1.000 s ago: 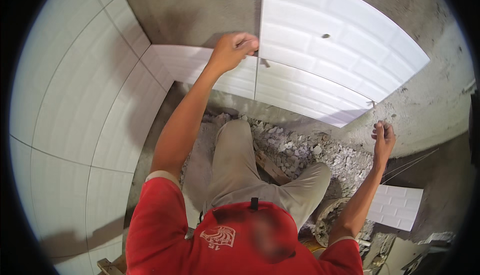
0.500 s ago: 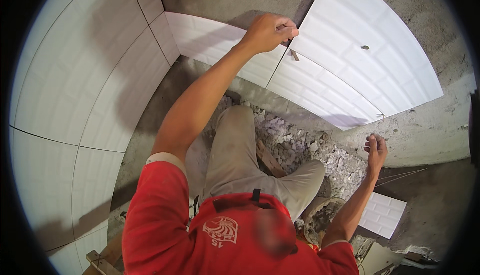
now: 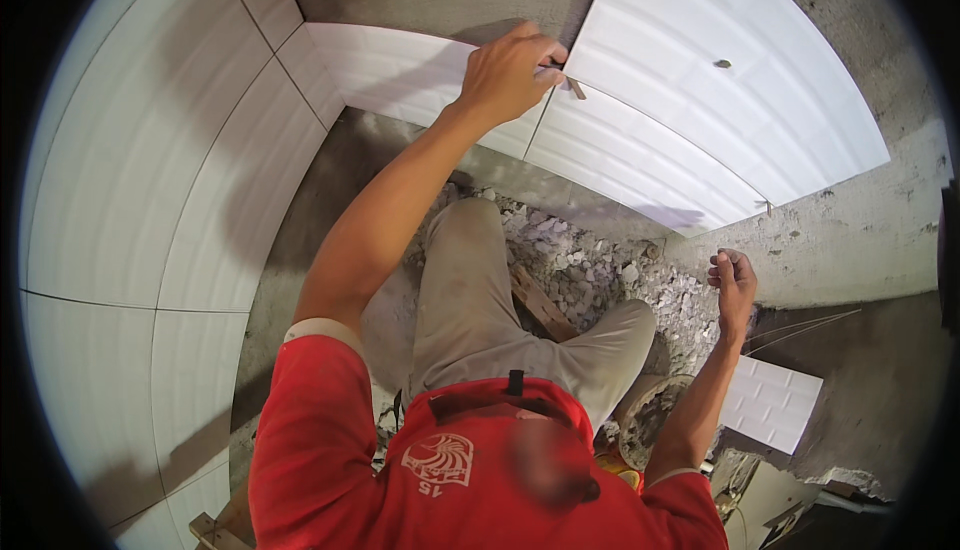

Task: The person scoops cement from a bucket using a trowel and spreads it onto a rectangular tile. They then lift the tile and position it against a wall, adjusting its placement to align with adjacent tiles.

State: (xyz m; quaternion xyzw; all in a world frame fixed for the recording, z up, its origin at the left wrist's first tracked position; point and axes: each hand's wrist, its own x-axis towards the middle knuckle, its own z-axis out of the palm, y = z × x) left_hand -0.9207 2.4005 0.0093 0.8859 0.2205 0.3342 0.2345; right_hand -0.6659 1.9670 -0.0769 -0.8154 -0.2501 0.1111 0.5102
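My left hand (image 3: 508,72) is closed in a pinch at the lower left corner of a large white brick-pattern tile (image 3: 730,70) on the wall. A small dark bit shows between thumb and finger, too small to name. Just beside the fingertips, a thin brown wedge (image 3: 577,88) sticks out of the joint above the lower white tile (image 3: 640,155). Another small wedge (image 3: 768,207) sits at that joint's right end. Apart from the tiles, my right hand (image 3: 735,290) hangs with its fingers curled in; what they hold, if anything, is hidden.
Large white tiles (image 3: 110,200) cover the left wall. Rubble (image 3: 580,255) lies on the floor before my knees, with a wooden piece (image 3: 540,302) in it. A bucket (image 3: 640,400) stands by my right forearm, near a loose white tile (image 3: 770,402).
My left fingertips have come down to the big tile's corner, nearer the wedge. My right hand has shifted slightly, its fingers more curled. The whole view has shifted a little.
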